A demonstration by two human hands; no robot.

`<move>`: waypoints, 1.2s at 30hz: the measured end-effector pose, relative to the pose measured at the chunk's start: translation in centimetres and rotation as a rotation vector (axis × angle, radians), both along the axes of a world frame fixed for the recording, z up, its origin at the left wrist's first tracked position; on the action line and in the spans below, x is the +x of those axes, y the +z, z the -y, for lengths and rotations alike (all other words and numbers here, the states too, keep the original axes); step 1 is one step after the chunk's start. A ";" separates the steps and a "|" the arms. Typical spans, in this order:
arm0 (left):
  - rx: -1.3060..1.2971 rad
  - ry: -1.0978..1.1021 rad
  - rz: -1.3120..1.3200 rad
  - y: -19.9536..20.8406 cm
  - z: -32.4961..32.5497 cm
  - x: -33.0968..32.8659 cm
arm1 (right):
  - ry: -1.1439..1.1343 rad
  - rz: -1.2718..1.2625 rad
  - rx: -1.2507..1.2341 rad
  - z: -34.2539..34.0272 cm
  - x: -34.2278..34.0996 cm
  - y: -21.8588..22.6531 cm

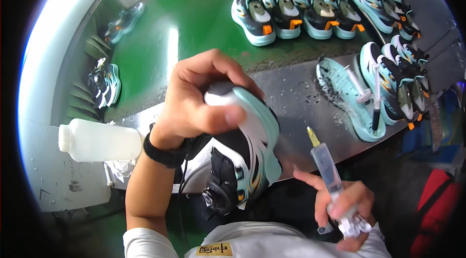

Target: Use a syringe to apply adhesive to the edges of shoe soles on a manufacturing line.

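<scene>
Shoe (255, 141) and syringe (327, 169) being held

Right of the bottle (104, 140), the shoe is being clasped at one end by the left grip (187, 95), fingers and thumb partly curled. Farther right of the bottle, the syringe is being grasped by the right grip (348, 199), fingers mostly closed, one being extended. The shoe is being judged light, soft in the upper (230, 145) and firmer in the sole (270, 127), best taken by the sole's edges; the syringe, probably slippery, by its barrel, clear of the tip (313, 137).

And how glossy that green tabletop (204, 20) shone!
The metal ledge (298, 105) gleamed, the syringe (326, 166) was clear plastic, the bottle (104, 140) cloudy plastic, the sneaker midsole (273, 134) smooth.
</scene>
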State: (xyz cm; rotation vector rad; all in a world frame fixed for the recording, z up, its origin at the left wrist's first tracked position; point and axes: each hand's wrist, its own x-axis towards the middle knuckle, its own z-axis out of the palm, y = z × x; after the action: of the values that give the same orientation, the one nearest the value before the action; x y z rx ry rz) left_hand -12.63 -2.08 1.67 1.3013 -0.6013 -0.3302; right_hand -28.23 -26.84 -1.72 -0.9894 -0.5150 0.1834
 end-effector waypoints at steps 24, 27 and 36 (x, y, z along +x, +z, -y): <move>0.038 -0.239 0.429 -0.4 0.9 -1.0 | 0.073 0.070 -0.077 -2.2 0.9 2.6; 0.031 -0.086 0.227 -1.4 0.0 -1.1 | 0.111 -0.031 0.003 -2.4 0.6 1.3; -0.198 -0.178 -0.062 -4.7 -2.9 0.4 | 0.187 -0.155 0.184 -3.0 0.8 -2.8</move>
State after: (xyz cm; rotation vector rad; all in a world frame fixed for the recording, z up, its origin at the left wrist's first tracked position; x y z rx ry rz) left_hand -12.24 0.77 -3.02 1.0465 -0.6815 -0.4440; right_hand -27.38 -23.80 -4.50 -0.7410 -0.4725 0.3709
